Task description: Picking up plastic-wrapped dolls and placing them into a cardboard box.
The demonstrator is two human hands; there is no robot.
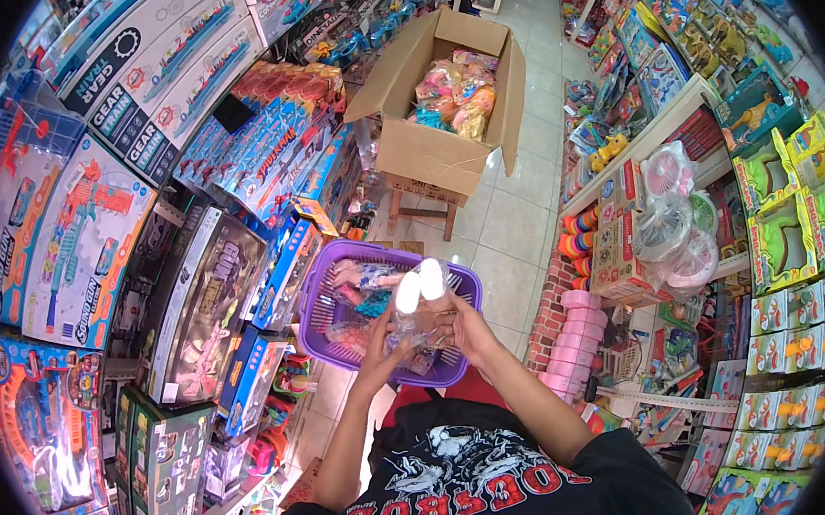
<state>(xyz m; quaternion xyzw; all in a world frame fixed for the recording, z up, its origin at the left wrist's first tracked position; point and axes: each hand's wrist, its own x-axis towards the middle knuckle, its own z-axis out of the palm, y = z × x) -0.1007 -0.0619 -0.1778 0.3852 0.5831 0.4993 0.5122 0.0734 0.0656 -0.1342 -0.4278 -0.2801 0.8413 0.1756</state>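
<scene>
Between both hands, above a purple plastic basket (pixel 310 327), is a toy in a clear plastic bag (pixel 418 305) with two smooth white rounded ends pointing away from me. My left hand (pixel 379 355) grips the bag's near left side. Its right side is held by my right hand (pixel 468 332), whose fingers curl round the plastic. Glare and the hands hide much of the toy, so its exact kind is unclear. Inside the basket lie more bagged toys (pixel 357 279), some with pinkish, doll-like parts and one with teal.
Beyond the basket, an open cardboard box (pixel 431 159) of bagged dolls (pixel 459 96) rests on a wooden stool (pixel 419 214). Boxed toys (pixel 95 237) crowd the left shelves. Pink cylinders (pixel 571 342) and a shelf of packaged toys (pixel 774 232) flank the tiled aisle (pixel 510 222) on the right.
</scene>
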